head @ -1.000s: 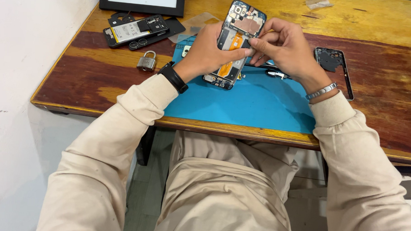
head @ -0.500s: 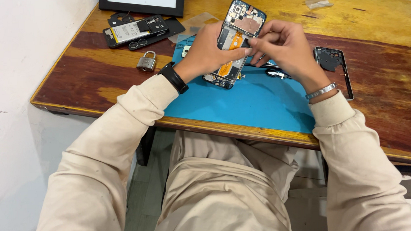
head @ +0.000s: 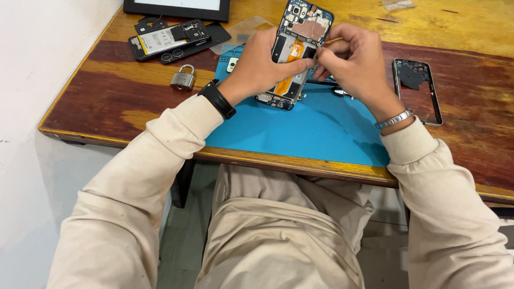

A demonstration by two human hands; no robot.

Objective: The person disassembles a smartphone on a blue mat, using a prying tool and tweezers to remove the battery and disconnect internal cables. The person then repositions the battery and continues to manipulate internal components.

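The left hand [head: 258, 67] grips an opened phone [head: 297, 49] from its left side, thumb across the exposed inner parts, holding it tilted up over the far edge of a blue work mat [head: 320, 127]. The phone's back is off, so a copper-coloured patch, an orange strip and dark boards show inside its frame; its lower end sits just above or on the mat, which of the two cannot be told. The right hand [head: 356, 65] is curled closed against the phone's right side, fingertips pinched at the middle of the device; whether they hold a small tool or part is too hidden to tell. A black band sits on the left wrist and a metal bracelet on the right.

The mat lies on a worn wooden bench [head: 479, 141]. To the right of the mat, apart from the hands, lies a thin dark phone frame [head: 416, 90]. To the left, a second disassembled phone [head: 168, 39] rests on a dark cover, with a small metal padlock [head: 183, 78] near it. A black-framed white panel [head: 176, 0] stands at the far edge.
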